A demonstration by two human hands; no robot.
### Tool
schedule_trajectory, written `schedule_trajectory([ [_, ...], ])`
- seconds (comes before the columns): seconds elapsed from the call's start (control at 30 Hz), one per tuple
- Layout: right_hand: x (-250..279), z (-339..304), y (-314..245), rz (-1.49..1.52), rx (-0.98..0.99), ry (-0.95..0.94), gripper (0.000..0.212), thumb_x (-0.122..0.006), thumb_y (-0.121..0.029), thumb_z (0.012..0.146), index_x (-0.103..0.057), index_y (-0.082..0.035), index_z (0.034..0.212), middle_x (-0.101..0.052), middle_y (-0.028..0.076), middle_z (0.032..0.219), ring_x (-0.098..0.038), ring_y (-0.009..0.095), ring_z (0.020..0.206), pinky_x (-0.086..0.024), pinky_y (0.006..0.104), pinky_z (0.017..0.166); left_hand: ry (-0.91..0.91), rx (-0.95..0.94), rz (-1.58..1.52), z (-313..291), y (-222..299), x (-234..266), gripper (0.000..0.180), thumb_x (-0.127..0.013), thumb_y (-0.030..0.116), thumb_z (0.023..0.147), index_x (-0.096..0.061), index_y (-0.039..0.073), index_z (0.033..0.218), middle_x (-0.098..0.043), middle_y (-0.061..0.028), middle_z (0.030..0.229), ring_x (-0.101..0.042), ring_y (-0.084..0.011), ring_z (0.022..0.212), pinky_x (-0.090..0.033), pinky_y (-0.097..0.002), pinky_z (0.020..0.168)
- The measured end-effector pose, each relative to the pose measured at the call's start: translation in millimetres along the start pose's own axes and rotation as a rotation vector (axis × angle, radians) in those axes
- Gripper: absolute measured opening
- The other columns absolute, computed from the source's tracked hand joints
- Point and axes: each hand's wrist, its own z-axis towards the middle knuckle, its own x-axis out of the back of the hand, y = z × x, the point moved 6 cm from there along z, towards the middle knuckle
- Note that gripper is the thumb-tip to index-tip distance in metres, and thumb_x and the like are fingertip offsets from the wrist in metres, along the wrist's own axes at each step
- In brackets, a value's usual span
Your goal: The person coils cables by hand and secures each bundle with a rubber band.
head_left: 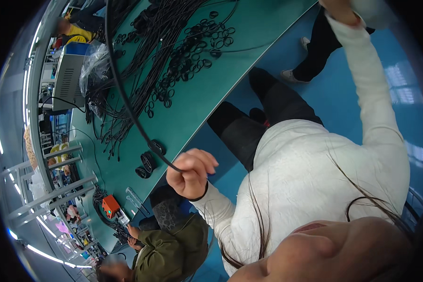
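Observation:
My left hand (190, 173) is closed beside the table's near edge, with a black cable (127, 101) pinched between thumb and fingers. From there the cable arcs up and leaves the picture at the top. Close to this hand, two small coiled bundles of black cable (148, 161) lie on the green table (183, 117). My right arm stretches out to the upper right. The right hand (340, 10) is cut off by the top edge, and its fingers do not show.
Many long black cables (150, 51) and loose black rings (188, 66) cover the table's far part. A grey metal box (69, 77) stands beyond, by a clear plastic bag (93, 66). At lower left, a co-worker in an olive jacket (167, 251) handles cables near an orange device (110, 207).

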Motion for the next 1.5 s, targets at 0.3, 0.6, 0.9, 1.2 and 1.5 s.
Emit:
schedule_trajectory([
  [0.3,21,-114,19,-0.259,-0.252,-0.539,0.014,-0.054,-0.018,0.093,-0.057,-0.005,0.088,-0.045,-0.007,0.063,-0.039,0.001,0.052,-0.031,0.0182,0.047,0.079,0.446,-0.140,-33,-61,-34,0.012,-0.047,0.013,0.096,-0.046,0.002,0.101,-0.046,-0.0072,0.073,-0.041,-0.0142,0.050,-0.037,-0.0251,0.045],
  [0.6,-95,-184,0,-0.418,0.293,-0.593,0.075,-0.070,-0.017,0.069,-0.040,-0.008,0.137,-0.033,0.018,0.144,-0.035,0.035,0.131,-0.028,0.0466,0.104,0.023,0.764,-0.615,-50,-90,-74,0.028,-0.048,0.026,0.097,-0.048,-0.001,0.102,-0.033,0.0006,0.059,-0.030,-0.0077,0.045,-0.022,-0.0223,0.040],
  [0.9,-181,-221,25,-0.515,0.253,-0.713,0.014,-0.060,-0.021,0.084,-0.060,-0.014,0.096,-0.058,0.001,0.082,-0.057,0.020,0.086,-0.036,0.0442,0.082,0.038,0.865,-1.108,-49,-105,-101,0.040,-0.035,0.032,0.101,-0.046,-0.004,0.112,-0.038,0.0000,0.056,-0.028,-0.0049,0.037,-0.025,-0.0208,0.035],
  [1.2,-190,-229,21,-0.723,0.349,-0.832,0.014,-0.055,-0.026,0.088,-0.058,-0.012,0.085,-0.060,0.006,0.069,-0.061,0.024,0.075,-0.037,0.0520,0.077,0.205,0.605,-1.031,-44,-88,-74,0.034,-0.037,0.032,0.100,-0.051,0.001,0.098,-0.029,0.0031,0.049,-0.024,-0.0049,0.036,-0.022,-0.0219,0.034],
  [1.5,-148,-258,-17,-0.107,0.028,-1.448,0.021,-0.062,-0.018,0.084,-0.048,-0.003,0.080,-0.052,0.010,0.054,-0.054,0.029,0.047,-0.039,0.0370,0.045,0.637,0.184,-0.480,-21,-74,53,0.043,-0.042,0.032,0.099,-0.048,-0.004,0.121,-0.044,-0.0017,0.071,-0.052,-0.0131,0.070,-0.045,-0.0262,0.062],
])
